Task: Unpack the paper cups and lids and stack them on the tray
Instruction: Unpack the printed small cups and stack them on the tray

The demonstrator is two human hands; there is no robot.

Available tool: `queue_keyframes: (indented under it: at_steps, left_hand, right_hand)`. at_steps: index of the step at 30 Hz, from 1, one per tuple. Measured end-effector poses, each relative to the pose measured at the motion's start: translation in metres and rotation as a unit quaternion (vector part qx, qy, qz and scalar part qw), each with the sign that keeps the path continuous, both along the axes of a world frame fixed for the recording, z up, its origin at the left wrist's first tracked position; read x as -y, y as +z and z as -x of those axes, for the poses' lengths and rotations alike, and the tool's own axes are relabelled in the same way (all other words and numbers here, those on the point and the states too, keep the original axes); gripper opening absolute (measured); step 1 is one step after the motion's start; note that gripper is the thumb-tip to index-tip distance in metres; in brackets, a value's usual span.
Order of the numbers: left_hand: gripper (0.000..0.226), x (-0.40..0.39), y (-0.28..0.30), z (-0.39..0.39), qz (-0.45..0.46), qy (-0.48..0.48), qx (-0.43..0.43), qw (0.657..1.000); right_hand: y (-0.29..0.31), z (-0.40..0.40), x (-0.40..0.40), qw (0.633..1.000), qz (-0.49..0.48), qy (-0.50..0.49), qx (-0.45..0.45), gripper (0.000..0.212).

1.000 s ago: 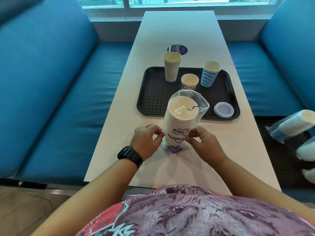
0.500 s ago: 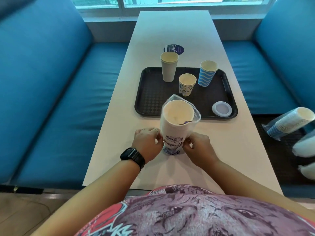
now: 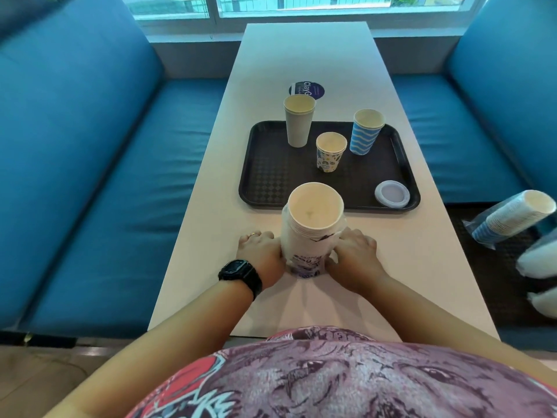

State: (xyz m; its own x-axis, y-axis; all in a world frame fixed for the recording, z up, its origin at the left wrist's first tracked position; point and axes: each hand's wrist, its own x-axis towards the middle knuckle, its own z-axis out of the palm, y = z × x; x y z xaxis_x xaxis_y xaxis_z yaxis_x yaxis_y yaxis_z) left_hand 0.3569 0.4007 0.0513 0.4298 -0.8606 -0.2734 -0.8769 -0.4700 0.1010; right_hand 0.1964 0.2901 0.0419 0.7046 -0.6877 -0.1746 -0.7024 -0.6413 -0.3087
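Cup stack (image 3: 312, 229), upright on desk (image 3: 422, 267) just near of tray (image 3: 271, 182), plastic sleeve (image 3: 307, 262) bunched low; left hand (image 3: 262, 251) & right hand (image 3: 354, 257) both pinching sleeve at base; risk: uneven tug tips stack, cups spill.

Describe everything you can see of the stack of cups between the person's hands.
The stack of cups stands upright on the white table, just in front of the black tray. The cups look like white paper, nested, rims showing, cream inside. A clear plastic wrapper, pushed down, covers its lower printed part. The left hand and right hand grip it low down.
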Motion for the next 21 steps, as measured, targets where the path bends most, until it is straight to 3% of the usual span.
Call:
queue_keyframes:
  at_steps: [2,4,6,8,10,14,18,21]
  left_hand:
    - [0.039,-0.01,0.002,-0.01,-0.007,0.021,-0.031,0.999]
    - [0.075,-0.022,0.009,-0.022,0.001,0.035,-0.122,0.992]
    - [0.112,-0.029,0.025,-0.027,0.073,0.04,-0.277,0.957]
    - [0.128,-0.029,0.043,-0.023,0.197,0.025,-0.369,0.908]
    - [0.127,-0.021,0.057,-0.007,0.287,0.005,-0.396,0.872]
    - [0.119,0.0,0.061,0.025,0.379,0.036,-0.421,0.823]
    - [0.093,0.003,0.043,0.035,0.377,0.095,-0.379,0.84]
    - [0.09,0.002,0.027,0.039,0.364,0.134,-0.371,0.844]
  right_hand:
    - [0.016,0.007,0.005,0.997,-0.075,-0.013,0.025,0.039]
    - [0.033,0.016,0.01,0.983,-0.156,-0.003,0.093,0.057]
    - [0.05,0.022,0.01,0.965,-0.215,0.022,0.146,0.076]
    - [0.058,0.021,0.009,0.951,-0.242,0.035,0.191,0.094]
    - [0.06,0.014,0.007,0.939,-0.252,0.038,0.231,0.103]
    - [0.047,-0.006,-0.003,0.92,-0.264,0.033,0.288,0.106]
    - [0.025,-0.014,-0.004,0.92,-0.271,-0.003,0.284,0.106]
    - [0.009,-0.015,-0.005,0.934,-0.264,-0.02,0.241,0.098]
